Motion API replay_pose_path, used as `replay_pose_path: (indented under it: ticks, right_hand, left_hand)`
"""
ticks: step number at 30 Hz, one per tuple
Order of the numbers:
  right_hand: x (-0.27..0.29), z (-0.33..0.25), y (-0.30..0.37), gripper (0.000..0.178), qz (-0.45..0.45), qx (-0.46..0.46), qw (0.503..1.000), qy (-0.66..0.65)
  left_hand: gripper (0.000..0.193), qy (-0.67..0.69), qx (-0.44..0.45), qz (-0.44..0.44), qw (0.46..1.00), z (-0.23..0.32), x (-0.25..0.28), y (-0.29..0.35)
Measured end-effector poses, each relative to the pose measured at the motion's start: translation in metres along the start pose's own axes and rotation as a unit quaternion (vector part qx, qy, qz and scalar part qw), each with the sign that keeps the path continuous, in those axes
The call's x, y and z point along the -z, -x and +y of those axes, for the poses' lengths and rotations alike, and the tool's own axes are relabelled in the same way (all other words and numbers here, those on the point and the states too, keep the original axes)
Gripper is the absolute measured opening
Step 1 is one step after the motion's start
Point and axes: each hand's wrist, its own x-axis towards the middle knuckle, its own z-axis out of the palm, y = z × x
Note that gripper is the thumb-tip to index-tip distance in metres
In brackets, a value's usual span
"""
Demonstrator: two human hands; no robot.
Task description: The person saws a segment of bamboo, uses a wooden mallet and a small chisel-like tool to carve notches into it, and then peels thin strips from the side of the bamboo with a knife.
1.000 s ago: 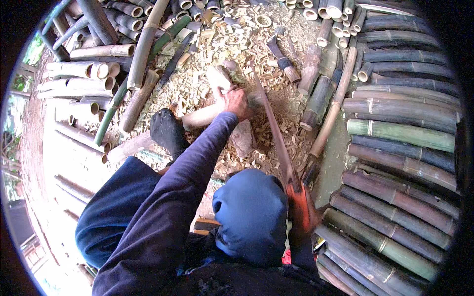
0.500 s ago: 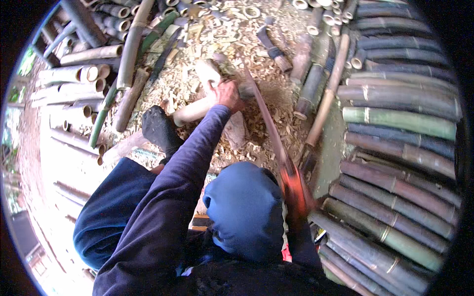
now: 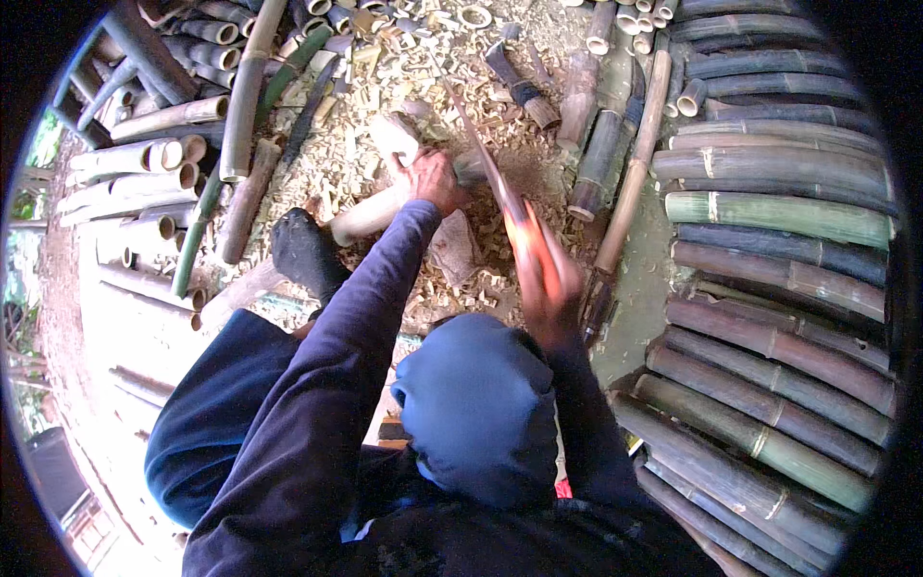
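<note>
My left hand (image 3: 430,180) is wrapped over a bamboo tube (image 3: 370,213) and holds it down. The tube lies across pale wood blocks, one of which, a rough block (image 3: 454,250), shows just below the hand. In my right hand (image 3: 558,288), somewhat blurred, is the orange handle of a handsaw (image 3: 481,149). Its long, thin blade slants up and away to the left, passing by the tube's right end. Whether the teeth touch the bamboo is hard to make out. Beside the tube rests my foot in a dark sock (image 3: 306,252).
Pale shavings (image 3: 385,77) cover the ground ahead. A curved blade with a wrapped handle (image 3: 519,85) lies among them at the far side. Stacked bamboo poles (image 3: 779,207) line the right; cut bamboo tubes (image 3: 144,197) lie at left.
My right hand has pushed forward and slightly left with the saw, so its handle is now nearer the tube. My left hand keeps its hold on the bamboo.
</note>
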Motion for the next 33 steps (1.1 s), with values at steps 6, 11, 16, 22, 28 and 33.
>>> replay_pose_path:
  ticks: [6,11,16,22,28,33]
  right_hand:
    - [0.042,0.055,0.094,0.046,-0.061,-0.153,0.986,0.035]
    - [0.048,0.045,0.107,0.047,-0.061,-0.187,0.98,0.003]
    - [0.033,-0.019,0.02,0.044,-0.044,-0.055,0.998,0.004]
    - [0.116,-0.06,0.114,0.047,0.104,0.002,0.994,0.046]
    - [0.155,0.002,0.253,0.06,0.154,-0.136,0.958,0.2]
    - [0.158,0.051,0.294,0.058,0.09,-0.206,0.947,0.23]
  left_hand:
    - [0.055,0.038,0.009,-0.027,0.999,-0.024,-0.001,-0.006]
    - [0.055,0.019,0.025,-0.001,1.0,-0.024,-0.017,0.011]
    - [0.062,0.059,-0.003,-0.024,0.998,0.014,0.013,0.007]
    - [0.092,0.147,-0.043,-0.022,0.988,-0.035,-0.016,-0.022]
    - [0.089,0.118,-0.144,0.054,0.981,-0.063,0.128,-0.043]
    - [0.029,0.089,-0.187,-0.094,0.974,-0.067,0.288,-0.004]
